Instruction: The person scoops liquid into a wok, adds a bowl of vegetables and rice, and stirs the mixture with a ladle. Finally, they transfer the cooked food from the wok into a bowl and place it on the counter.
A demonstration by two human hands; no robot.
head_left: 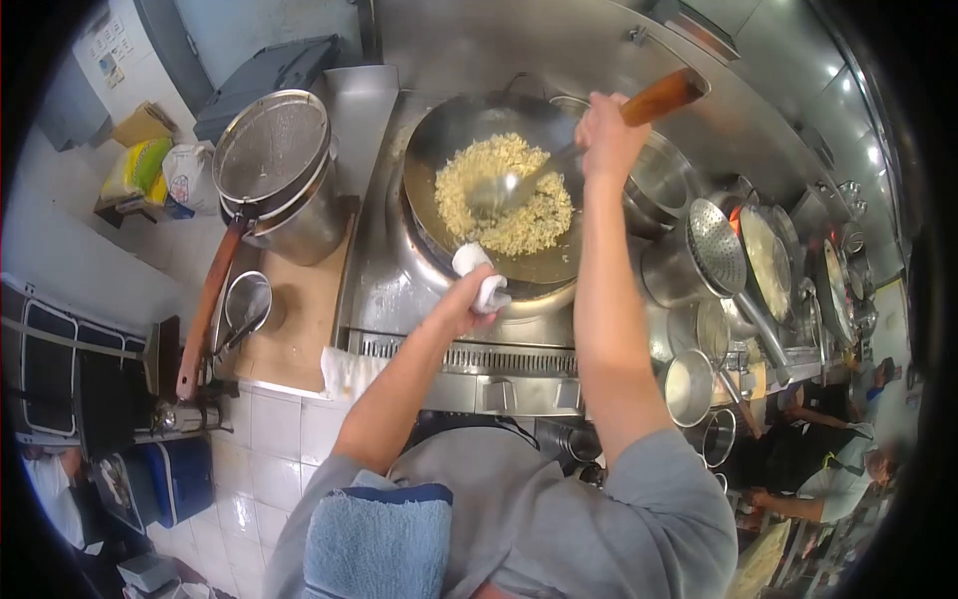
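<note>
A large dark wok (435, 140) sits on the steel stove (374, 299), tilted a little. Yellowish fried rice (509, 225) lies in its middle. My left hand (473, 302) is closed around a white cloth (472, 259) at the wok's near rim. My right hand (609, 137) grips the ladle by its wooden handle (664, 97), above the wok's right side. The ladle's metal head (496, 194) rests in the rice and looks slightly blurred.
Left stands a steel pot (309, 217) with a strainer (271, 147) on top, beside a small metal cup (247, 300). To the right are pots, a perforated ladle (717, 245) and another wok (766, 262). A co-worker (838, 469) is at lower right.
</note>
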